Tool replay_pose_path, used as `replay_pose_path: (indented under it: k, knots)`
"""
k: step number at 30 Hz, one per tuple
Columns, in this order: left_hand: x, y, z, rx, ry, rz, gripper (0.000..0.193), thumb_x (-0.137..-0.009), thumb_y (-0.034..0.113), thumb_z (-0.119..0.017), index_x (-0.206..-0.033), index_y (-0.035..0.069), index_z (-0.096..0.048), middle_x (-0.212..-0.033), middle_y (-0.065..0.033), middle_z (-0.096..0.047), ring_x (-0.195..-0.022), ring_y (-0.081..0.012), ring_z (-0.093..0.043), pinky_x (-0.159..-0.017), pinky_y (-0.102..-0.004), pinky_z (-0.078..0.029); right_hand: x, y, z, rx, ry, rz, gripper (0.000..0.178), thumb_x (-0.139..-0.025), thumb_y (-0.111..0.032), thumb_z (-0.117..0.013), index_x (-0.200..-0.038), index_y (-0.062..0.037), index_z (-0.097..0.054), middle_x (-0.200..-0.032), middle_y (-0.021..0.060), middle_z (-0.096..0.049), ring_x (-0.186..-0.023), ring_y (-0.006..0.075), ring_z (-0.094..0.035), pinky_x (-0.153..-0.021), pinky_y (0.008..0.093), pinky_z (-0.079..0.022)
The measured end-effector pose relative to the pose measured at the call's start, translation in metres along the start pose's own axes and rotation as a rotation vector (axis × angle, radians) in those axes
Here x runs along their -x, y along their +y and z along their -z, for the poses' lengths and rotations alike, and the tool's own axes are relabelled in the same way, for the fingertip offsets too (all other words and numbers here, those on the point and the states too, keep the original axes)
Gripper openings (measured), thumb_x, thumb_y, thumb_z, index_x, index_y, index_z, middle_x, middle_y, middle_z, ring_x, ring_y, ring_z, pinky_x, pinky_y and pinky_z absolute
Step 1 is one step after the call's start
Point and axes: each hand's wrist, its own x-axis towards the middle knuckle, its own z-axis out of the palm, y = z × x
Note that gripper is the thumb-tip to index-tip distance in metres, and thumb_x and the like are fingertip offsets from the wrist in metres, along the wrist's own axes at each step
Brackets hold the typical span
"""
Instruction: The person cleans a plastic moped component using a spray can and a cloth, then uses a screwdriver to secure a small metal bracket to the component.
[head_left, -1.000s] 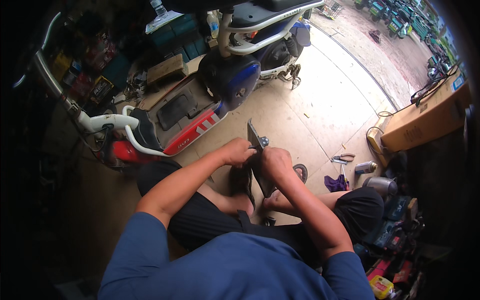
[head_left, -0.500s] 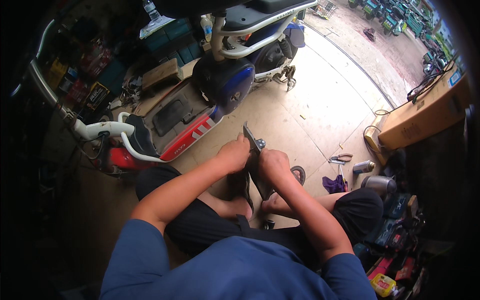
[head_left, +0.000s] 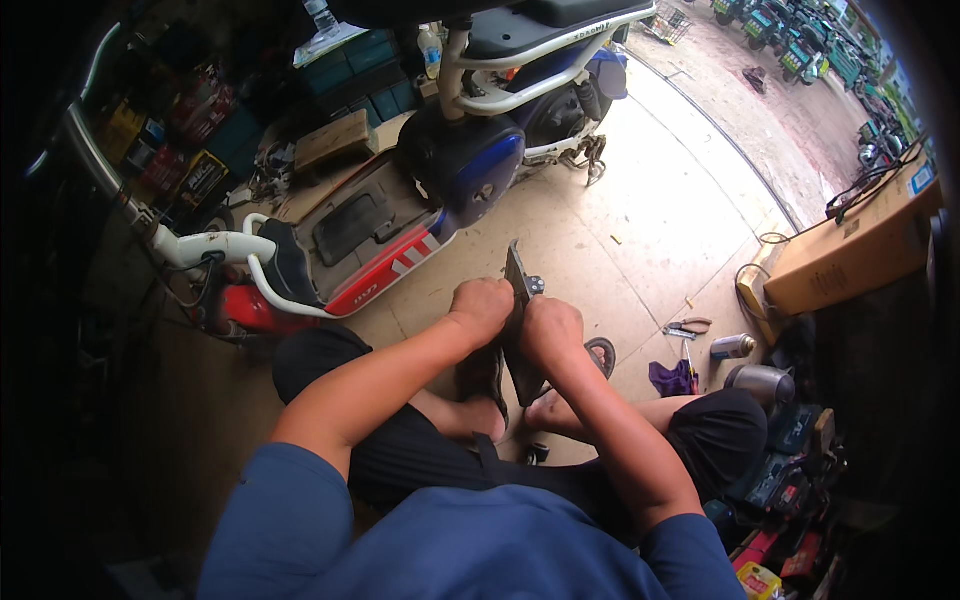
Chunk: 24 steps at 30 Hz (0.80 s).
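Between my knees, a flat dark panel (head_left: 521, 372) stands nearly on edge, its far end narrowing to a bent tip. My left hand (head_left: 482, 311) is closed against the panel's left face, with the fingertips hidden. On the other side my right hand (head_left: 552, 330) is closed too, its knuckles up and its fingers wrapped at the panel's right face. A small round black part (head_left: 536, 285) with pale dots shows just beyond my right hand, beside the panel. Whether it is fixed to the panel, I cannot tell.
An electric scooter (head_left: 375, 275) with a red and white side lies ahead to the left. Pliers (head_left: 690, 327), a purple cloth (head_left: 672, 378), a spray can (head_left: 733, 347) and a metal kettle (head_left: 760, 383) are at right, near a long cardboard box (head_left: 850, 255).
The view has shifted slightly, so the surroundings sit a little further right. Both hands keep their hold on the panel, which now appears more upright and edge-on.
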Motion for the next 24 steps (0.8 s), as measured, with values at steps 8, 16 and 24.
replay_pose_path:
  k: [8,16,24]
  knots:
    - [-0.003,0.004,-0.024,-0.059,0.21,0.006,0.007,-0.085,0.012,-0.067,-0.088,0.006,-0.069,-0.082,-0.0139,-0.075,-0.073,-0.0312,-0.075,-0.063,-0.0416,-0.061,-0.002,-0.005,0.015,0.007,-0.105,-0.074,0.016,-0.083,-0.014,-0.068,-0.086,-0.0002,-0.076,-0.086,0.0237,-0.076,-0.084,0.0406,-0.076,-0.078,0.0483,-0.061]
    - [0.006,-0.025,0.0,1.076,-0.28,0.175,0.045,-0.105,0.042,-0.061,-0.094,-0.001,-0.071,-0.076,-0.0144,-0.072,-0.061,-0.0257,-0.07,-0.05,-0.0364,-0.055,0.007,0.009,0.017,0.002,-0.011,-0.003,0.015,-0.083,-0.013,-0.066,-0.083,-0.0009,-0.075,-0.085,0.0242,-0.075,-0.082,0.0413,-0.076,-0.077,0.0493,-0.061]
    - [0.013,-0.012,0.003,1.575,-0.433,0.588,0.052,-0.106,0.049,-0.059,-0.092,0.0,-0.065,-0.083,-0.0153,-0.071,-0.062,-0.0229,-0.071,-0.05,-0.0313,-0.057,0.011,0.007,0.017,-0.015,0.034,0.034,0.015,-0.085,-0.014,-0.064,-0.082,-0.0017,-0.073,-0.079,0.0244,-0.073,-0.078,0.0415,-0.075,-0.072,0.0497,-0.061]
